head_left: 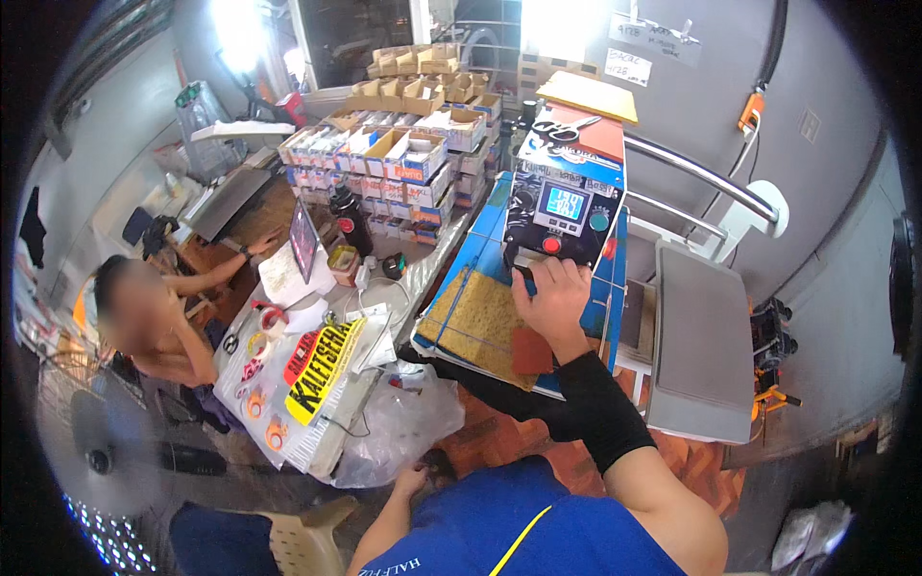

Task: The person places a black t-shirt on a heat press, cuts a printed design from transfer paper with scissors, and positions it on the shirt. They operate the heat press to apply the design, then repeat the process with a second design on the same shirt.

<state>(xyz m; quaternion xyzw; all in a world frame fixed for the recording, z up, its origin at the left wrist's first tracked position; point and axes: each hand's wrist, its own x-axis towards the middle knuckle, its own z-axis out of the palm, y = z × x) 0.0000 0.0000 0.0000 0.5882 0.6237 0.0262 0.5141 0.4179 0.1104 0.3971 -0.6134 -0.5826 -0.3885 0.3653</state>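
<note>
One right hand (555, 296) at one control box (529, 228), beyond one tan pad (466, 324).
It curls below one red button (551, 246) and one screen (565, 204); I can't tell its hold, nor the left hand's (411, 479).

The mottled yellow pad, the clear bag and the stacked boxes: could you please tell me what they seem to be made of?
The mottled yellow pad looks like foam or felt, matt and grainy. The clear bag looks like thin plastic: see-through, crinkled, shiny. The stacked boxes look like cardboard, with brown insides and folded flaps.
</note>
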